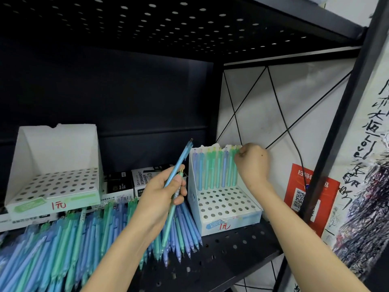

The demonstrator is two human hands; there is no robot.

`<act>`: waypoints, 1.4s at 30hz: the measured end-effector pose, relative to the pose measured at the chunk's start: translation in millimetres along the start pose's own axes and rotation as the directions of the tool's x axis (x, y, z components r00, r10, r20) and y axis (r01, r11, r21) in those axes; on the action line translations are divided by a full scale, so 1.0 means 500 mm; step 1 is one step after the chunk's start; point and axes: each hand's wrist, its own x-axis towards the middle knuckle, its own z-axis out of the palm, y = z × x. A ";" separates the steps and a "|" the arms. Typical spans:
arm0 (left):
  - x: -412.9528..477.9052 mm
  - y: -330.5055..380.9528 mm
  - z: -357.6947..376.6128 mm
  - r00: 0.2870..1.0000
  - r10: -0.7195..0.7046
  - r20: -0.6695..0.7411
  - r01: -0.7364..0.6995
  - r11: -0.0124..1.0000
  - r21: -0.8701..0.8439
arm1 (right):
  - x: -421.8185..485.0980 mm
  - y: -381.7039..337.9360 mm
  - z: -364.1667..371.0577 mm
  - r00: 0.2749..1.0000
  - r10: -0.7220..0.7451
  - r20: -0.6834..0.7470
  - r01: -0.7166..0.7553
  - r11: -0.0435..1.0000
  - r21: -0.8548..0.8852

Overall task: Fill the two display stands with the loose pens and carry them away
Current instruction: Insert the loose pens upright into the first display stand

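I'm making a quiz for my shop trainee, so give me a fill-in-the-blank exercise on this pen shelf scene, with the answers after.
1. The right hand is at the tops of the pens standing in the ____ row of the right display stand.
2. The left display stand holds ____ pens.
3. The left hand grips a few pens, their clicker ends pointing ____.
4. The loose pens lie on the shelf ____ the two stands.

Answers: back; no; up; between
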 end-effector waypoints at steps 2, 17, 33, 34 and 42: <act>-0.001 0.001 0.001 1.000 -0.003 0.005 0.003 1.000 -0.011 | -0.006 0.003 -0.002 1.000 -0.021 -0.019 0.020 0.999 -0.045; -0.017 0.010 0.016 0.982 0.120 0.146 -0.137 0.984 0.110 | -0.160 -0.125 -0.072 0.876 -0.244 0.417 -0.012 0.852 0.524; -0.020 0.005 0.003 0.992 0.044 0.121 -0.069 0.975 0.210 | -0.116 -0.113 -0.095 0.870 -0.039 0.491 -0.384 0.570 0.726; -0.021 0.003 0.003 0.992 0.048 0.117 -0.076 0.968 0.239 | -0.114 -0.114 -0.095 0.874 -0.046 0.485 -0.375 0.570 0.730; -0.021 -0.001 0.003 0.983 0.172 0.060 -0.181 0.872 0.455 | -0.112 -0.109 -0.085 0.932 -0.015 0.363 -0.277 0.615 0.738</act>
